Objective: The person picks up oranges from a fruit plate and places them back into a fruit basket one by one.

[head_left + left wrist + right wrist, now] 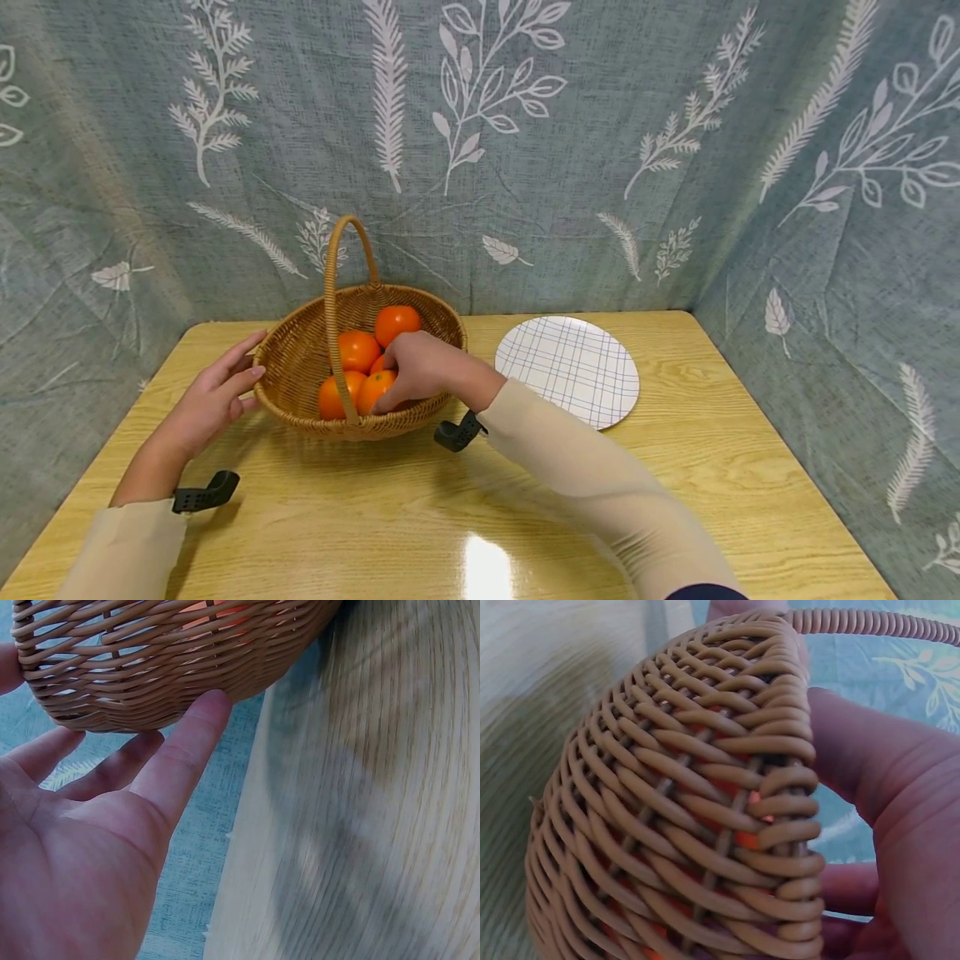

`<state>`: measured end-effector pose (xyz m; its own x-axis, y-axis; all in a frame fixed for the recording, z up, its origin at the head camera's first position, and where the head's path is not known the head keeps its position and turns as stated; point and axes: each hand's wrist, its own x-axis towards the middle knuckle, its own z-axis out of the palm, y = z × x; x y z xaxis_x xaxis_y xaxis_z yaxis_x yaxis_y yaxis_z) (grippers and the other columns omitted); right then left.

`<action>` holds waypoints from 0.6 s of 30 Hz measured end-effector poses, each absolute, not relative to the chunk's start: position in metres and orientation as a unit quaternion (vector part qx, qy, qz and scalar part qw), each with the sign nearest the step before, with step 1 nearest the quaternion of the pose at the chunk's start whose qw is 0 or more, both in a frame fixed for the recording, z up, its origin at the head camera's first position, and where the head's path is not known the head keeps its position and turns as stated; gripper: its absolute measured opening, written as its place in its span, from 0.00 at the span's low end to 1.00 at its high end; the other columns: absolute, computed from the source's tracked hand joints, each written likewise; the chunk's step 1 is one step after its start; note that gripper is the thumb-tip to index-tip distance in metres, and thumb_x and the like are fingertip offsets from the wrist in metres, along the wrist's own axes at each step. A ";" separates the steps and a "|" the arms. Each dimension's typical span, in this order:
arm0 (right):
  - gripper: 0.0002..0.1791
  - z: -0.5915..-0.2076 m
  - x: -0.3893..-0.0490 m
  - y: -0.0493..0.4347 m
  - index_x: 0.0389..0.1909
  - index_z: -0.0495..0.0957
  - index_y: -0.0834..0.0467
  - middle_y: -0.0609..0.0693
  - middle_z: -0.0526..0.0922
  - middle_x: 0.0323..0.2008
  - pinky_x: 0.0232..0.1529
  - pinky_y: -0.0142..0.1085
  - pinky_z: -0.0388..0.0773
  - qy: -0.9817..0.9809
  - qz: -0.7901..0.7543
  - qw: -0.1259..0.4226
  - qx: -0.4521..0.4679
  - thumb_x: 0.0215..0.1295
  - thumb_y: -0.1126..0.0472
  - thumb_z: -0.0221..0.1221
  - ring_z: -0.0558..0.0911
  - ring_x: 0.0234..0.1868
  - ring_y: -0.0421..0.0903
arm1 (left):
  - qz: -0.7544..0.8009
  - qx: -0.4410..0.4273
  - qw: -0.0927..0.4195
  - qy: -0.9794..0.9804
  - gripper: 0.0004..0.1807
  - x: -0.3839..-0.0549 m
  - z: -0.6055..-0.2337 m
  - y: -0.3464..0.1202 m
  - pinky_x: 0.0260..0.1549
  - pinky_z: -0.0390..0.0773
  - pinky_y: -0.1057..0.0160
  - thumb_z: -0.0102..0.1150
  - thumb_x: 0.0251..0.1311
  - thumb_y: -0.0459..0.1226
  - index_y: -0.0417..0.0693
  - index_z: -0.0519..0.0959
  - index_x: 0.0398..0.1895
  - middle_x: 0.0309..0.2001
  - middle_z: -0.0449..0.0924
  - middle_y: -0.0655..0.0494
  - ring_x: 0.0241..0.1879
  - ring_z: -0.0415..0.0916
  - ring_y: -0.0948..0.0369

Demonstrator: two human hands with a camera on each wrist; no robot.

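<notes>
A wicker basket (292,367) with a tall arched handle stands at the back left and holds several round oranges (359,350). My right hand (427,364) reaches over its right rim and grips the orange at the front (377,387), thumb on the near side. In the right wrist view, the woven wall hides the fruit and part of the right hand (915,802). At the basket's left end, my left hand (210,400) touches the rim. Seen from the left wrist, the left hand (97,825) has its fingers spread, with fingertips against the outer weave.
A white plate (567,367) with blue crossing lines lies right of the basket, behind my right forearm. The wooden table (375,508) extends toward me. A grey-green leaf-patterned curtain (570,192) closes off the back and sides, close behind the basket.
</notes>
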<state>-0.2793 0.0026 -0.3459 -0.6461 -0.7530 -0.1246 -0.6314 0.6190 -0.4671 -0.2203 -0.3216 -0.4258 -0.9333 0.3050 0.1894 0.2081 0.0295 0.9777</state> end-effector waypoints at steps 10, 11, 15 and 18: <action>0.30 -0.342 -0.276 0.001 0.13 0.64 0.47 0.39 0.55 0.15 0.25 0.28 0.55 0.900 -0.155 0.149 -0.379 0.56 0.41 0.74 0.57 0.20 0.37 | 0.676 0.184 0.034 0.712 0.35 -0.221 -0.427 -0.324 0.47 0.84 0.70 0.38 0.82 0.32 0.45 0.38 0.84 0.63 0.66 0.68 0.58 0.77 0.76; 0.30 -0.342 -0.276 0.002 0.13 0.64 0.47 0.39 0.55 0.15 0.24 0.28 0.55 0.901 -0.154 0.146 -0.379 0.56 0.41 0.74 0.56 0.20 0.37 | 0.676 0.185 0.034 0.712 0.35 -0.221 -0.427 -0.324 0.47 0.84 0.70 0.38 0.82 0.32 0.45 0.39 0.84 0.63 0.66 0.68 0.58 0.77 0.76; 0.33 -0.341 -0.274 0.007 0.14 0.62 0.49 0.40 0.53 0.16 0.25 0.28 0.54 0.904 -0.158 0.137 -0.374 0.55 0.38 0.74 0.55 0.20 0.38 | 0.667 0.185 0.037 0.721 0.35 -0.221 -0.426 -0.325 0.47 0.84 0.71 0.38 0.82 0.33 0.46 0.38 0.85 0.63 0.64 0.68 0.58 0.76 0.77; 0.25 -0.339 -0.273 0.016 0.21 0.74 0.53 0.42 0.64 0.19 0.29 0.28 0.58 0.903 -0.177 0.127 -0.371 0.58 0.39 0.73 0.62 0.24 0.38 | 0.652 0.180 0.040 0.736 0.35 -0.220 -0.423 -0.325 0.48 0.84 0.71 0.38 0.83 0.35 0.48 0.38 0.85 0.64 0.64 0.68 0.58 0.75 0.78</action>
